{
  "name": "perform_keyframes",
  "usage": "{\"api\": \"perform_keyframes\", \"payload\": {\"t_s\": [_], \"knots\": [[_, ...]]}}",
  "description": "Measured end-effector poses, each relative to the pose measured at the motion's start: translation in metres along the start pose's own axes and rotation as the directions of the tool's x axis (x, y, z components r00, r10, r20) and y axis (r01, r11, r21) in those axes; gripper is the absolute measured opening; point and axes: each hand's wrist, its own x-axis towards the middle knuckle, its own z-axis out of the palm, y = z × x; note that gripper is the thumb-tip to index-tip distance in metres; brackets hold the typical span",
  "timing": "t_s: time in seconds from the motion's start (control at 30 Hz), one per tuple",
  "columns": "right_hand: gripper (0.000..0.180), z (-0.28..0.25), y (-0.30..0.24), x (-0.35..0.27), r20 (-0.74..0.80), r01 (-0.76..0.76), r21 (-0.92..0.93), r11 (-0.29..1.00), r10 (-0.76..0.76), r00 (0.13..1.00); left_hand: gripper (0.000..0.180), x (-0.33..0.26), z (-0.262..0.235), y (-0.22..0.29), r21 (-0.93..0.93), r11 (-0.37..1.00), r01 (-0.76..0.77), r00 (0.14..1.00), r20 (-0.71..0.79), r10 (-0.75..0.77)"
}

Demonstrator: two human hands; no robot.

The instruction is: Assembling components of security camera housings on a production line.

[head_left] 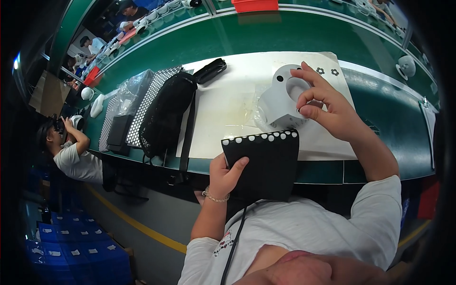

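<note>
On the white mat (228, 102) at the near edge of the green bench (304, 33): right hand (327, 107) sits on the white plastic housing (280, 102), thumb and forefinger pinched together at its round opening, other fingers curled loose above it. Housing stands on the mat, touching clear plastic wrap (259, 116). Left hand (223, 173) grips a black sheet (266, 161) with a row of white dots along its top edge, thumb over its face, held upright just in front of the housing. Black mesh bag (166, 114) and black case (209, 70) lie to the left on the bench. Another person (71, 152) works far left.
</note>
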Motion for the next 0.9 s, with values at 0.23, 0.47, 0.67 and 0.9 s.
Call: {"api": "perform_keyframes", "payload": {"t_s": [0.23, 0.47, 0.67, 0.9], "knots": [[0.012, -0.004, 0.008, -0.001, 0.039, 0.046, 0.021, 0.999, -0.047, 0.998, 0.016, -0.001, -0.002, -0.004, 0.022, 1.0, -0.004, 1.0, 0.006, 0.004], [0.026, -0.015, 0.04, 0.0, 0.113, 0.47, -0.419, 0.777, -0.469, 0.876, 0.017, -0.001, 0.001, 0.0, -0.033, 0.999, 0.002, 1.0, -0.006, -0.003], [0.026, 0.001, 0.036, -0.011, 0.077, 0.505, -0.715, 0.483, -0.664, 0.744, 0.015, -0.002, 0.0, -0.003, -0.028, 1.0, -0.005, 1.0, -0.008, 0.005], [0.029, 0.048, 0.006, -0.008, 0.16, 0.533, -0.647, 0.545, -0.587, 0.794, 0.011, -0.005, -0.003, -0.007, -0.058, 0.998, -0.004, 1.0, 0.011, 0.005]]}}
